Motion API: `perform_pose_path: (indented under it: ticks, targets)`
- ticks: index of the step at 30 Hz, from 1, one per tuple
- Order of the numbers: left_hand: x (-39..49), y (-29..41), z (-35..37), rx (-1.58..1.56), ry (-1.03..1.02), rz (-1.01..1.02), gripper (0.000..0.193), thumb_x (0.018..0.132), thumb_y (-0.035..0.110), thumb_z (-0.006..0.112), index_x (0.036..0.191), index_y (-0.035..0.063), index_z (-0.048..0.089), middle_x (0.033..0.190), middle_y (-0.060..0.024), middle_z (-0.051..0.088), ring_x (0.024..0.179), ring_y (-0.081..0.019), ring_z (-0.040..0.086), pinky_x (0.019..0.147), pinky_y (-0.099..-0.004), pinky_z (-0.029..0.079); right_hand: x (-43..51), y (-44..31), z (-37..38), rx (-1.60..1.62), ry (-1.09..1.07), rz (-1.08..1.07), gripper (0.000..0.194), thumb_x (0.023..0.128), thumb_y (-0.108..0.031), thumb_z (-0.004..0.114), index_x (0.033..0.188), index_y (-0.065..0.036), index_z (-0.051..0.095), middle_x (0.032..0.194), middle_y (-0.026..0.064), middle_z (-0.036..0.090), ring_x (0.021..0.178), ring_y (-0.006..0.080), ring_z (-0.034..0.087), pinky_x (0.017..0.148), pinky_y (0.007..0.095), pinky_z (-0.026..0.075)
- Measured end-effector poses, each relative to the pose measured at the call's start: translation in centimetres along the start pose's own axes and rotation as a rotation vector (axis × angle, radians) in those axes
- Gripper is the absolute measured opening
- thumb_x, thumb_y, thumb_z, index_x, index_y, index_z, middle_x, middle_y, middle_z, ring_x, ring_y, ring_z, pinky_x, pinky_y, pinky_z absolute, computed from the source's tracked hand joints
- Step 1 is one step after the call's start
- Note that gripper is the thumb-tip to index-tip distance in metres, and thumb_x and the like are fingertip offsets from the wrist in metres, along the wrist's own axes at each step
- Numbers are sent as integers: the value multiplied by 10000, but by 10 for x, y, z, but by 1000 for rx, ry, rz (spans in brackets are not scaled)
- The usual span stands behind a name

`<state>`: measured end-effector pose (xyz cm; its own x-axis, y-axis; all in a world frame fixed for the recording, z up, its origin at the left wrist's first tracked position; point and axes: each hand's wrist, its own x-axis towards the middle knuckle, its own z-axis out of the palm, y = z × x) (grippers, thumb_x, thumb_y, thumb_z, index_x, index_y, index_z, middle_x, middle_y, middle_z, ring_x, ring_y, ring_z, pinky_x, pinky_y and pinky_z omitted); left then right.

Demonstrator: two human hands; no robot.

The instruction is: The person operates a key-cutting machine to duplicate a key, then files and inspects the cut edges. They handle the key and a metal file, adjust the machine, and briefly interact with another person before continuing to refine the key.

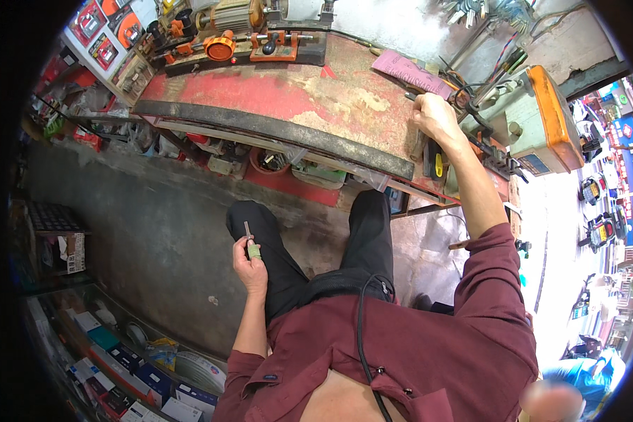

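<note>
In front of my left thigh, my left hand [251,271] grips a small metal key [247,230] between thumb and fingers. Its blade points up, and a green piece [253,251], perhaps a tag or small padlock, shows beside the thumb. My right hand [433,117] is curled over the right part of the worn red workbench [274,97]. A short dark tip [410,96] juts out by its fingers; whether the hand holds it cannot be made out. Just below that hand lie a wooden tool handle [418,145] and a yellow-and-black handle [438,165].
Orange key-cutting machine parts [274,46] stand at the bench's back left. A pink sandpaper sheet [412,73] lies near the wall. An orange-and-grey machine [538,124] occupies the right end. A glass case of boxes [137,364] is at lower left; another person [585,377] is at lower right.
</note>
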<state>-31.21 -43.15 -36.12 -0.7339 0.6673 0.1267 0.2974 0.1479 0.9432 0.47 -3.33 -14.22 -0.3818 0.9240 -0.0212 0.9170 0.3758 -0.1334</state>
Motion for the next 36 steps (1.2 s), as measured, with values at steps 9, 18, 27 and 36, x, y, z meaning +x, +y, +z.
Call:
perform_pose_path:
  ticks: [9,18,27,36]
  targets:
    - [-1,-2,1,29,14,19,140,1023,23,575,1122,-59,630,1070,-155,680,873,-251,683,784,-354,576,44,31,54,-431,131,-30,263,864,-104,563,1054,-2,713,1101,189,714,1112,350,664,962,463,531]
    - [1,-2,-4,52,30,17,141,1024,32,581,1128,-46,636,1074,-156,685,883,-260,693,773,-351,580,47,27,48,27,361,-60,617,894,-66,568,1494,5,444,1159,268,672,1072,440,669,976,501,534]
    - [2,3,0,87,62,15,162,982,27,609,1130,-12,661,1072,-169,697,980,-329,682,899,-392,525,71,21,-7,-127,175,318,612,902,-292,682,1428,-19,527,1155,272,722,1103,453,691,946,533,532]
    - [1,11,-2,-37,28,-122,196,1009,42,568,1194,-22,585,1108,-176,697,958,-265,706,797,-367,570,-139,-151,95,871,-721,-250,292,984,-184,722,1170,40,738,1028,89,763,920,137,694,837,285,556]
